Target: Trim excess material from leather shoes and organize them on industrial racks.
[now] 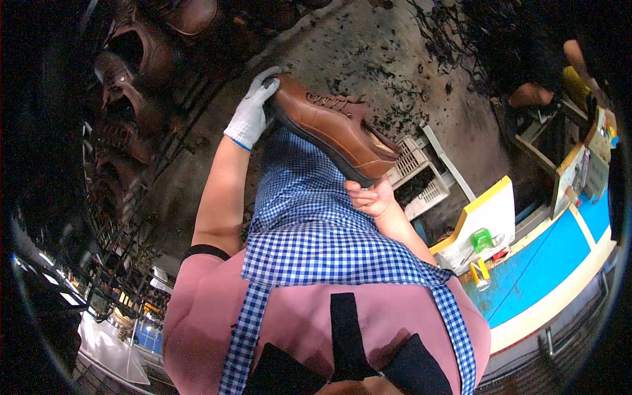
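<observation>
The brown lace-up shoe [332, 131] was held above the person's blue checked apron [309, 224], sole turned toward the apron and toe pointing away from the white plastic crate [421, 178]. The left hand [253, 108], in a white knit glove, was closed over the shoe's toe. The right hand [370, 197], bare, gripped the shoe at the heel from beneath. The crate lay on the littered floor [368, 52] just beyond the shoe's heel. Farther from the shoe on the crate's side stood a blue tabletop [553, 257] carrying a green container [481, 239]. A rack of brown shoes [128, 99] stood beyond the shoe's toe.
</observation>
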A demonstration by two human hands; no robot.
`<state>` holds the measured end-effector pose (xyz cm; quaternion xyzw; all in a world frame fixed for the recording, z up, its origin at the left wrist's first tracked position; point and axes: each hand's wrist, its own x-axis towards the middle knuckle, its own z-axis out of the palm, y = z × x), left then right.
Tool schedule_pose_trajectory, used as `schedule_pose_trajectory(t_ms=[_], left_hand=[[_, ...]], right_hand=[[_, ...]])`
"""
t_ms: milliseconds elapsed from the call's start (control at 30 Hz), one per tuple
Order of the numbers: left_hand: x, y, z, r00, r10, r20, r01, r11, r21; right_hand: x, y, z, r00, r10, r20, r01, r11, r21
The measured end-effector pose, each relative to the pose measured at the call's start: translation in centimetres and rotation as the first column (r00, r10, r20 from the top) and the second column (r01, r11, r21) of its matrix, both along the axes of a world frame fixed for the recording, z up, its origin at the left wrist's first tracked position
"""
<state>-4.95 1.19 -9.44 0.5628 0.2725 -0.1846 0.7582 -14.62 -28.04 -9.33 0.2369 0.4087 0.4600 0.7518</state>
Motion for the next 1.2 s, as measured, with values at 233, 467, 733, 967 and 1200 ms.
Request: schedule_pose_trajectory(t_ms=[233, 467, 733, 967, 1200], left_hand=[[-11.7, 1.7, -4.0, 0.976, 0.14, -0.169, -0.102, 0.971, 0.214], [-21.7, 4.3, -7.3, 0.78, 0.413, -0.47, -0.262, 0.898, 0.354], [-15.0, 23.9, -19.0, 0.657, 0.344, -0.671, 0.493, 0.477, 0.727], [-11.3, 29.6, -20.2, 0.616, 0.052, -0.786, 0.55, 0.686, 0.476], [-17.4, 25.9, -11.1, 0.326, 0.013, -0.945, 0.937, 0.131, 0.325]], right_hand=[[2.4, 5.1, -0.8, 0.669, 0.651, 0.359, -0.41, 0.726, -0.552], [0.6, 14.6, -7.4, -0.041, 0.935, 0.351, -0.158, 0.341, -0.927], [5.6, 14.4, -2.3, 0.023, 0.874, 0.486, -0.307, 0.469, -0.828], [4.9, 9.7, -4.8, 0.213, 0.91, 0.355, -0.371, 0.412, -0.832], [4.5, 8.0, -5.6, 0.164, 0.941, 0.295, -0.402, 0.337, -0.851]])
